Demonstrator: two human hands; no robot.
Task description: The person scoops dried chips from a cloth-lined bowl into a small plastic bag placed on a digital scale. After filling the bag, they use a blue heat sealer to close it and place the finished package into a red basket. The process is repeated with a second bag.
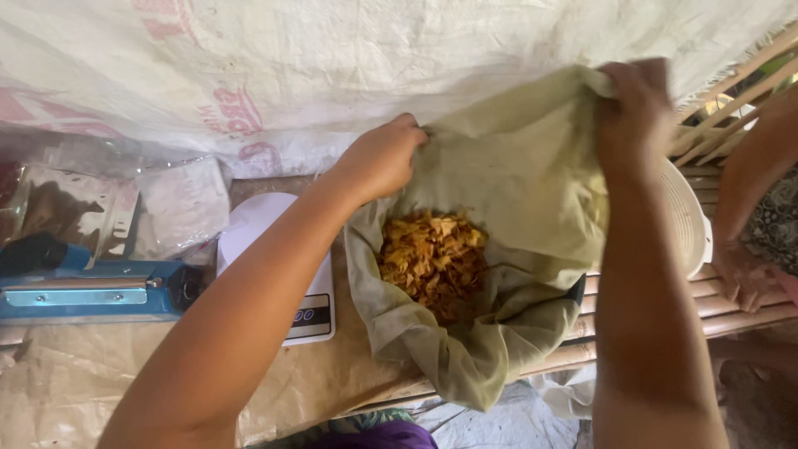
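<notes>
My left hand (381,156) grips the upper left edge of a pale green cloth (515,191) that lines a container. My right hand (636,104) pinches the cloth's upper right edge and lifts it. Down in the cloth's hollow lies a heap of golden-brown fried chips (432,262). Both forearms reach in from the bottom of the view. The cloth's lower edge hangs over the table's front.
A white digital scale (312,312) lies left of the cloth, partly under my left arm. A blue bag sealer (91,291) and clear plastic bags (179,204) sit at the left. A white plastic basket (688,220) stands right, beside another person's arm (748,179). Brown paper (66,382) covers the table.
</notes>
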